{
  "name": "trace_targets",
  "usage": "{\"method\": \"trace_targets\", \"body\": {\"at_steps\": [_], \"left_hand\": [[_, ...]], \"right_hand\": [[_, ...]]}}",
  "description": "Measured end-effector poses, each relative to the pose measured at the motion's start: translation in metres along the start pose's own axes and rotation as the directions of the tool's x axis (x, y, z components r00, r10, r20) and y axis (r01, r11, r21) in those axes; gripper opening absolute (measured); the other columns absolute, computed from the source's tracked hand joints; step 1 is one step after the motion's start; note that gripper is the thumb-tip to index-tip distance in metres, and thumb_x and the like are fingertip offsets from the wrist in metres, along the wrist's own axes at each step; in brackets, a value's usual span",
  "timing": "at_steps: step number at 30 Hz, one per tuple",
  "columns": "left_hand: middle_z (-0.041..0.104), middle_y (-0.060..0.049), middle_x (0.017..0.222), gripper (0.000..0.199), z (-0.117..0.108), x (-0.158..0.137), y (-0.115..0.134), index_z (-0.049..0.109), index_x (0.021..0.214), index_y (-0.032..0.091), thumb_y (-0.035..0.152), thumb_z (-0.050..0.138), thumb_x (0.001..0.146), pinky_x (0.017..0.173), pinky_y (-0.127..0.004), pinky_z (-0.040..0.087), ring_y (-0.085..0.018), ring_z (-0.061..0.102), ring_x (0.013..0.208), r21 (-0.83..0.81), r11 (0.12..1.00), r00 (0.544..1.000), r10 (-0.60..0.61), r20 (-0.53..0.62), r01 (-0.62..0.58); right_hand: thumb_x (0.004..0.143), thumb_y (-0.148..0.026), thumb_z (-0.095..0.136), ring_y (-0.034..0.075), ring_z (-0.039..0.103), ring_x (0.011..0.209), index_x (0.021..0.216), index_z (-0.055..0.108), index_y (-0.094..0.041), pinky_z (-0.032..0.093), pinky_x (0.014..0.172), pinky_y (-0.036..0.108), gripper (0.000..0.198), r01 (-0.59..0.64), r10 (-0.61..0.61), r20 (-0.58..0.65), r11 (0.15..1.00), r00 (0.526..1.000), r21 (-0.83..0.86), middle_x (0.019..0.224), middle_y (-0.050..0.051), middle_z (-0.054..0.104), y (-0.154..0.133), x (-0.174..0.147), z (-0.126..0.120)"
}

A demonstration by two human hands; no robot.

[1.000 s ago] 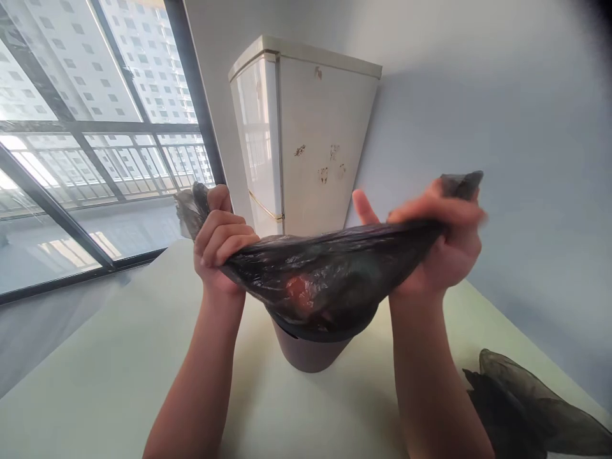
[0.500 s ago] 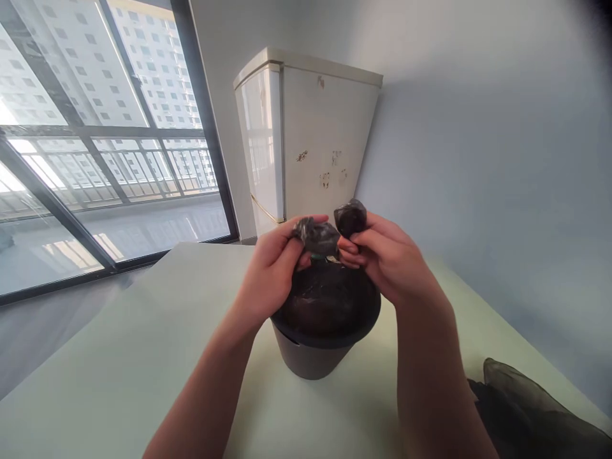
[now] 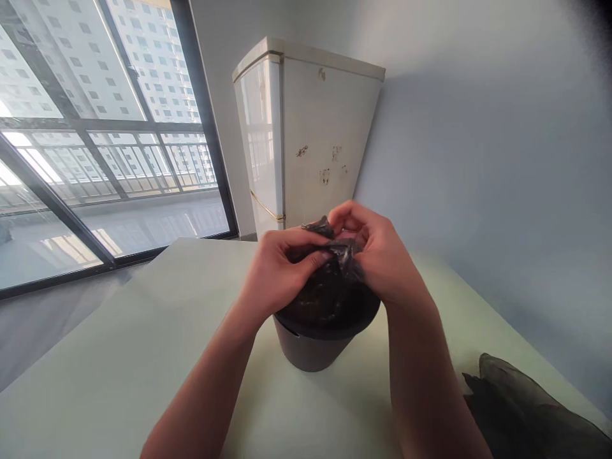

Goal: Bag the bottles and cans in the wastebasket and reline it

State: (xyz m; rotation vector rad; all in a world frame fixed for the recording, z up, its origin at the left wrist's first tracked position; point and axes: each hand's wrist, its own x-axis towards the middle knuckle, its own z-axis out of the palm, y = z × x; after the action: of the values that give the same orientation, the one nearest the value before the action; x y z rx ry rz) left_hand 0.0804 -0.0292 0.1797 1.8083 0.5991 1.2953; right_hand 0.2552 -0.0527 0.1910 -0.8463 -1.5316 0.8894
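A dark trash can [image 3: 310,352] stands upright on the pale table, with a black garbage bag [image 3: 325,296] inside it. The bag's gathered top is drawn up above the rim, between my two hands. My left hand [image 3: 282,264] pinches one bunched part of the bag between thumb and fingers, over the can's left side. My right hand [image 3: 375,248] is curled round another bunched part, close against the left fingertips. Loose plastic pokes out above and between the fingers. Some of the right fingertips are hidden behind the plastic.
Another black plastic bag [image 3: 521,408] lies crumpled at the table's right front. The pale green table [image 3: 157,344] reaches towards a white refrigerator [image 3: 329,121] with worn marks. A grey wall runs along the right, and glass sliding doors [image 3: 115,140] are at the left.
The two bunched ends, held apart before, are now crossed together. My right hand has turned inward over the plastic, and the left thumb has moved in towards the middle.
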Motion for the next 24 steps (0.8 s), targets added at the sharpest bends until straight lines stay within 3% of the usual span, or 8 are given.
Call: {"method": "trace_targets", "body": {"at_steps": [4,7,9,11,16,24], "left_hand": [[0.079,-0.003,0.076,0.012,0.001,-0.002,-0.001,0.087,0.095,0.024,0.026,0.077,0.089,0.065,-0.035,0.064,-0.024,0.076,0.071,0.048,0.998,0.990,-0.032,-0.137,0.039],[0.082,-0.003,0.087,0.014,0.001,-0.003,-0.004,0.088,0.096,0.025,0.024,0.078,0.086,0.069,-0.037,0.065,-0.027,0.079,0.082,0.108,0.994,0.965,0.022,-0.262,0.007],[0.083,-0.002,0.093,0.018,0.001,-0.005,-0.004,0.088,0.101,0.027,0.023,0.079,0.085,0.072,-0.038,0.066,-0.028,0.079,0.089,0.148,0.989,0.955,0.045,-0.294,-0.001],[0.083,-0.001,0.094,0.021,0.001,-0.006,-0.003,0.087,0.105,0.028,0.024,0.079,0.087,0.075,-0.039,0.066,-0.028,0.079,0.092,0.169,0.986,0.952,0.060,-0.300,-0.009],[0.083,-0.002,0.102,0.019,0.007,-0.010,0.004,0.086,0.108,0.031,0.031,0.079,0.090,0.084,-0.043,0.066,-0.028,0.079,0.097,0.241,0.969,0.949,0.132,-0.285,-0.063],[0.080,-0.001,0.095,0.012,0.008,-0.010,0.008,0.084,0.101,0.030,0.030,0.074,0.094,0.081,-0.038,0.062,-0.022,0.075,0.086,0.383,0.913,0.952,0.229,-0.205,-0.137]], "right_hand": [[0.076,-0.031,0.089,0.018,0.065,0.081,0.110,0.054,-0.031,0.058,0.071,0.032,0.049,0.005,-0.005,0.037,1.000,0.999,0.000,0.098,0.000,0.064,-0.004,-0.003,-0.004],[0.082,-0.033,0.083,0.021,0.067,0.091,0.123,0.058,-0.033,0.060,0.080,0.036,0.049,0.036,-0.024,0.138,0.996,0.990,-0.081,0.107,0.002,0.065,-0.009,-0.006,-0.003],[0.087,-0.037,0.078,0.022,0.067,0.093,0.120,0.064,-0.032,0.059,0.085,0.038,0.036,0.062,-0.038,0.166,0.988,0.985,-0.144,0.109,0.004,0.065,-0.010,-0.005,-0.001],[0.094,-0.043,0.072,0.020,0.065,0.085,0.108,0.067,-0.029,0.058,0.081,0.037,0.021,0.051,-0.036,0.100,0.987,0.994,-0.153,0.103,0.004,0.065,-0.006,-0.003,0.002],[0.095,-0.057,0.070,0.015,0.051,0.062,0.096,0.060,-0.028,0.047,0.052,0.029,0.031,0.001,-0.005,-0.187,1.000,0.982,-0.020,0.080,0.000,0.051,0.011,0.005,0.004],[0.093,-0.057,0.073,0.015,0.047,0.062,0.094,0.064,-0.026,0.043,0.049,0.028,0.032,0.019,-0.028,-0.195,0.999,0.980,-0.050,0.079,0.002,0.052,0.012,0.004,0.003]]}}
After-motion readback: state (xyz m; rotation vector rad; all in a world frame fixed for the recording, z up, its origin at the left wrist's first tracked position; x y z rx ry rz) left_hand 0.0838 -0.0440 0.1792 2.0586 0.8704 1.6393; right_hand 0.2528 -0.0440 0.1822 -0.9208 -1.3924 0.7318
